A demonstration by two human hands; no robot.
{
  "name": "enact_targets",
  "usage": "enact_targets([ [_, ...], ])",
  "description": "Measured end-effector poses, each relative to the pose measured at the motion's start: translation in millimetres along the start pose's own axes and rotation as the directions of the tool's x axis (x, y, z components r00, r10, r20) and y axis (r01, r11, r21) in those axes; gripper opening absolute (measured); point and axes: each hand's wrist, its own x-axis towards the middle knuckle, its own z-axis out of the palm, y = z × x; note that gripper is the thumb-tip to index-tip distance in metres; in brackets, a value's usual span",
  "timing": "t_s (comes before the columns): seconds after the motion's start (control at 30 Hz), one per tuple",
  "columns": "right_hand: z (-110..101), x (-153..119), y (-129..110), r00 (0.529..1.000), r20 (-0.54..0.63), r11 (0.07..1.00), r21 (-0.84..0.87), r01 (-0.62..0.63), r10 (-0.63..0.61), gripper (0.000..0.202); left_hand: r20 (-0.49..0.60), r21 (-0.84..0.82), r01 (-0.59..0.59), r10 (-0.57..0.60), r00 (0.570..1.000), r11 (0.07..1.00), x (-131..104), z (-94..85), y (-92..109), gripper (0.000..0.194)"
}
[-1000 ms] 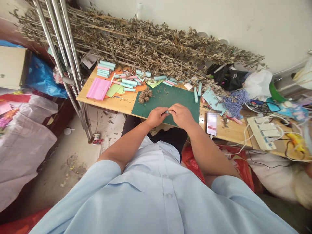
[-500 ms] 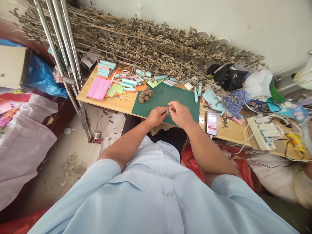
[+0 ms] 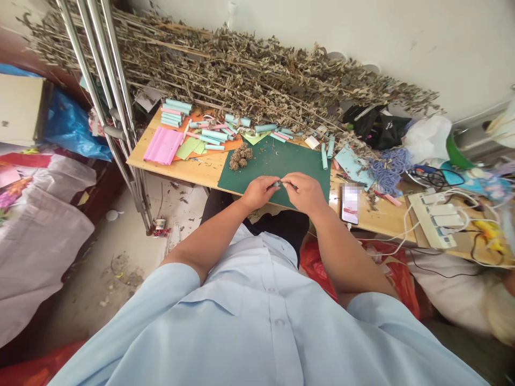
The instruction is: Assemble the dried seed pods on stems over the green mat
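Over the near edge of the green mat (image 3: 298, 155), my left hand (image 3: 259, 193) is closed around a small light-blue paper roll (image 3: 277, 184), mostly hidden by the fingers. My right hand (image 3: 304, 193) is pinched at the roll's right end; what its fingertips grip is too small to make out. A few brown clumps of dried herb (image 3: 240, 157) lie on the mat's left part, beyond my left hand. Two light-blue paper rolls (image 3: 324, 156) rest near the mat's right edge.
Dried leafy stalks (image 3: 241, 69) are heaped along the wall. Blue and pink rolls (image 3: 211, 135) and pink paper (image 3: 163, 145) cover the table's left. A phone (image 3: 349, 205), purple string (image 3: 388, 170) and a power strip (image 3: 432, 220) sit right. Metal crutches (image 3: 107, 107) stand left.
My right hand has turned and lowered slightly, its fingertips shifting a little right along the roll's end. My left hand stays almost where it was.
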Motion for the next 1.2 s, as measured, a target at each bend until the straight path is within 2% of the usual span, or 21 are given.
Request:
enact_targets([
  [0.13,7,-4,-1,0.999,0.035,1.0,-0.009,0.017,-0.017,0.022,-0.002,-0.006,-0.013,0.013,1.0,1.0,0,0.3,-1,0.025],
  [0.33,5,6,-6,0.99,0.116,0.996,-0.043,-0.076,0.081,0.029,-0.005,-0.028,-0.014,0.014,1.0,1.0,0,-1.5,1,0.026],
  [0.43,6,5,-2,0.991,0.033,0.99,0.061,-0.13,0.128,0.03,-0.014,-0.023,-0.009,0.009,1.0,1.0,0,-1.4,1,0.026],
  [0.5,11,2,4,0.976,-0.037,0.963,0.175,-0.204,0.214,0.029,-0.015,-0.012,-0.003,0.003,1.0,1.0,0,-0.8,0,0.027],
  [0.6,23,-6,11,0.943,-0.053,0.896,0.336,-0.292,0.327,0.027,-0.016,0.004,0.004,-0.004,1.0,1.0,0,0.3,-1,0.026],
  [0.67,28,-9,11,0.938,-0.065,0.878,0.379,-0.293,0.341,0.026,-0.016,0.004,0.002,-0.002,1.0,1.0,0,0.8,-2,0.025],
  [0.77,28,-11,2,0.949,-0.104,0.908,0.337,-0.249,0.299,0.023,-0.016,-0.01,-0.007,0.007,1.0,1.0,0,0.5,-2,0.026],
  [0.83,24,-9,-6,0.969,-0.101,0.955,0.219,-0.199,0.225,0.024,-0.013,-0.02,-0.01,0.01,1.0,1.0,0,-0.5,-1,0.027],
  [0.9,18,-7,-14,0.992,-0.058,0.993,0.044,-0.112,0.115,0.027,-0.004,-0.028,-0.011,0.011,1.0,1.0,0,-2.1,1,0.026],
  [1.0,11,-2,-22,0.997,0.076,0.987,-0.153,0.039,-0.028,0.03,0.005,-0.046,-0.028,0.028,1.0,0.999,0,-4.0,3,0.024],
  [1.1,7,1,-20,0.99,0.132,0.984,-0.163,0.075,-0.053,0.031,-0.008,-0.053,-0.042,0.042,0.999,0.998,0,-3.5,2,0.024],
  [1.2,5,3,-13,0.999,0.032,0.999,-0.045,-0.031,0.032,0.034,-0.02,-0.043,-0.027,0.026,0.999,0.999,0,-1.8,0,0.026],
])
